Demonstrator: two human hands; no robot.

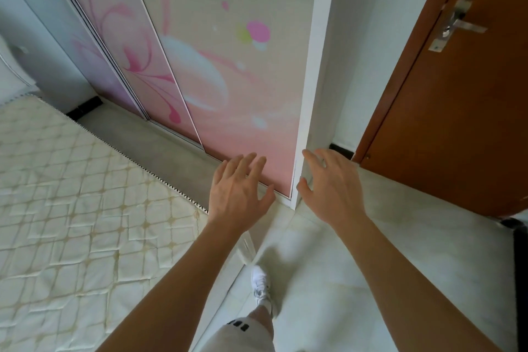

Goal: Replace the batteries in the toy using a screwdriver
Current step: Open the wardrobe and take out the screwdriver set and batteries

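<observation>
Two bare forearms come up from 6 o'clock, and between them sit the hem of pale shorts (243, 334) and a white shoe (260, 284) set forward on the light tiled floor (385, 251). Small black marks on the shorts hem are too small to read.

Further out, the left hand (238, 188) is spread wide with straight fingers and holds nothing. It sits in front of the lower edge of a pink sliding wardrobe door (243, 80); whether it touches the panel I cannot tell. The right hand (331, 188) is also empty, its fingers loosely parted just beside the white post (314, 80) at the door's edge.

A quilted cream bed (71, 208) fills 9 o'clock. The flower-printed wardrobe panels rise at 12, and a brown door (457, 123) with a metal lever handle (457, 26) stands at 2 o'clock.

Neither the toy, the screwdriver nor the batteries are in view — they may be behind the sliding door, though nothing shows that. A battery toy is probably light, hard plastic and a little slippery, so it is best held round the body with the battery cover facing up. Its screws are likely tiny and easy to lose.

No brand, label or legible writing appears anywhere.
</observation>
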